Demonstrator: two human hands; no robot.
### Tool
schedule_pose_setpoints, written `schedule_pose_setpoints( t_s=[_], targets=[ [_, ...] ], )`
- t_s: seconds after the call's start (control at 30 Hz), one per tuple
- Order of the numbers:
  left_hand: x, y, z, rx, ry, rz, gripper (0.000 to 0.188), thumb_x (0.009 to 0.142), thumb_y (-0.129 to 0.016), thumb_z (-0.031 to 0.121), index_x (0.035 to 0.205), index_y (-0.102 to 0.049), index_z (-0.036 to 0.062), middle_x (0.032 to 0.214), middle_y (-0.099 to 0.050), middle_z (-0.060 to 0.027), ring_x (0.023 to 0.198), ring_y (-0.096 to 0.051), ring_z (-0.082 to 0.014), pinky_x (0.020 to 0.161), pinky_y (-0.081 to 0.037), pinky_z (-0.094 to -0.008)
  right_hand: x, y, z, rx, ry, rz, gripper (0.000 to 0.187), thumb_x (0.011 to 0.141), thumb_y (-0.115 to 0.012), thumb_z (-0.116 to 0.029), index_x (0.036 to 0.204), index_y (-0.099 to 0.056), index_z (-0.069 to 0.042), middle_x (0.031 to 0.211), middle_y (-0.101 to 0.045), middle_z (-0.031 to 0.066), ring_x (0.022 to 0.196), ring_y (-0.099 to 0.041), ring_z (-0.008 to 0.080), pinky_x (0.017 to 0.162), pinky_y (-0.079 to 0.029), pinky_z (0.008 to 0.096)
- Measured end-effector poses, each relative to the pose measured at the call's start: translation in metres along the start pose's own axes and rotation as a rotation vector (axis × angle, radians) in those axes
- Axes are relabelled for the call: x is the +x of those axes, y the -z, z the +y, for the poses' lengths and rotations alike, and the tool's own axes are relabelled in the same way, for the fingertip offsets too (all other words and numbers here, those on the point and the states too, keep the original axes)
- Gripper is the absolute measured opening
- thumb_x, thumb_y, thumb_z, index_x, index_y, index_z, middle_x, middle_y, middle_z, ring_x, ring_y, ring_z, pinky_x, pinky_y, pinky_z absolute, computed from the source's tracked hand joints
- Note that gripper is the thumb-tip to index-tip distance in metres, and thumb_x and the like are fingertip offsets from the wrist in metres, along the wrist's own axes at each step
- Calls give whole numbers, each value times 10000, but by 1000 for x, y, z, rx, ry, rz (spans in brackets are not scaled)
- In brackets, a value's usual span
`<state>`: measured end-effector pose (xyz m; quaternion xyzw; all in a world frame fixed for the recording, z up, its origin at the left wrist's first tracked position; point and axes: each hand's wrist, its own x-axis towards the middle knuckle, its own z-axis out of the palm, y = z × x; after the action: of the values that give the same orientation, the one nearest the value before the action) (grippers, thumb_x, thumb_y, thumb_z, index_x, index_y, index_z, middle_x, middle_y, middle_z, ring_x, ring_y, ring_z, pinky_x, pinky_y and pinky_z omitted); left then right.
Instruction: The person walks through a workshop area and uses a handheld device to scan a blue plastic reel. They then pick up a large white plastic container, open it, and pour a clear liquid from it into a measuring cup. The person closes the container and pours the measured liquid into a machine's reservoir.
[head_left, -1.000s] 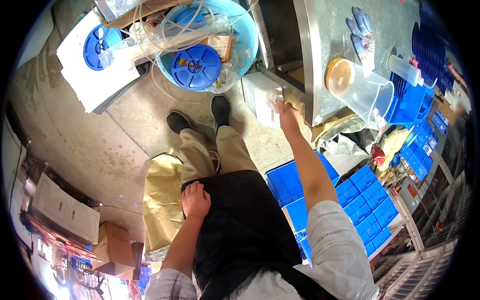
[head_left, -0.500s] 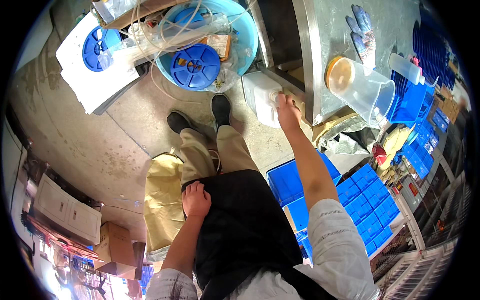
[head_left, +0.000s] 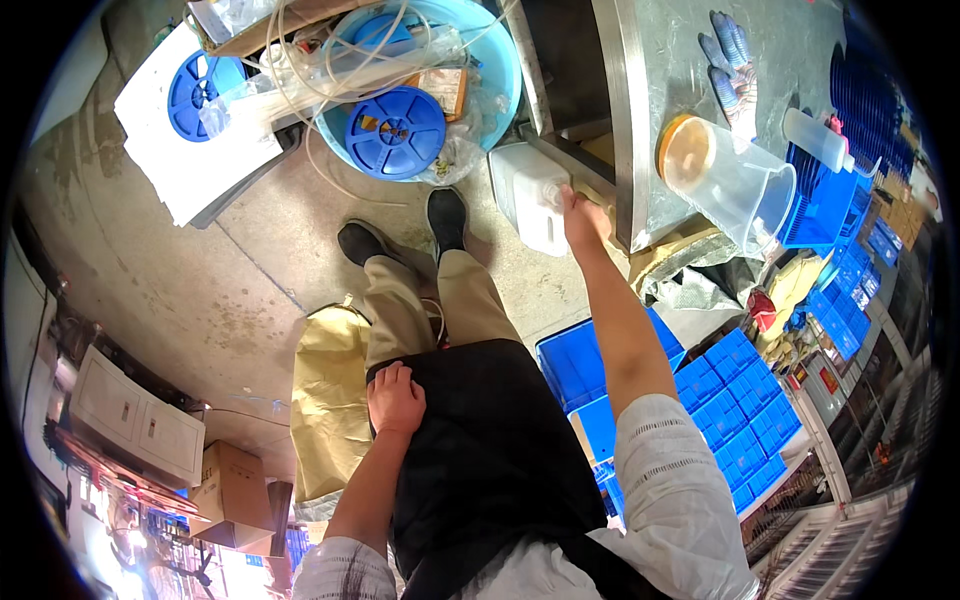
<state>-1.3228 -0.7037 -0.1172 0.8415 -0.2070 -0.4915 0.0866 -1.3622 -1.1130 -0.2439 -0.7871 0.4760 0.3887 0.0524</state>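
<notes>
A white plastic jug (head_left: 530, 210) stands on the floor against the metal table. My right hand (head_left: 587, 220) reaches to its top, fingers drawn together at the round cap (head_left: 552, 194). The palm side and part of the grip are hidden from above. My left hand (head_left: 397, 400) lies on the black apron (head_left: 480, 440) over my lap, holding nothing, its fingers resting loosely on the cloth.
A metal table (head_left: 665, 40) carries a striped glove (head_left: 735, 75), a clear plastic beaker (head_left: 745, 180) lying on its side and a squeeze bottle (head_left: 812, 138). A light-blue tub (head_left: 508, 85) holds blue reels and tubing. Blue bins (head_left: 730, 390) sit at right, a yellow sack (head_left: 325, 400) at left.
My right hand has turned at the wrist over the jug's top, its knuckles shifting slightly right. The left hand stays on the apron. The whole view has shifted a little.
</notes>
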Motion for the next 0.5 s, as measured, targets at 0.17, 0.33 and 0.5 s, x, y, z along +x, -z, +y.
schedule_pose_setpoints(
  t_s=[0.17, 0.33, 0.5],
  targets=[
    [0, 2, 1, 6, -3, 4, 191, 779, -572, 160, 954, -607, 93, 1137, -598, -65, 1080, -529, -265, 904, -430, -408, -9, 0, 4, -96, 254, 149, 456, 901, -506, -445, 1214, -461, -115, 1030, -641, 198, 877, -646, 357, 773, -508, 461],
    [-1, 1, 0, 2, 10, 8, 189, 779, -572, 161, 952, -608, 94, 1137, -598, -59, 1078, -530, -265, 897, -432, -409, -6, 11, -15, -19, 157, -24, 487, 892, -533, -431, 1201, -461, -62, 930, -658, 203, 846, -649, 350, 770, -504, 453],
    [1, 5, 3, 4, 6, -2, 190, 779, -572, 162, 952, -608, 93, 1137, -598, -56, 1081, -528, -267, 899, -432, -409, 9, -27, -15, 208, -186, 156, 578, 856, -509, -569, 854, -643, -7, 799, -681, 173, 714, -660, 358, 690, -510, 443]
  ],
)
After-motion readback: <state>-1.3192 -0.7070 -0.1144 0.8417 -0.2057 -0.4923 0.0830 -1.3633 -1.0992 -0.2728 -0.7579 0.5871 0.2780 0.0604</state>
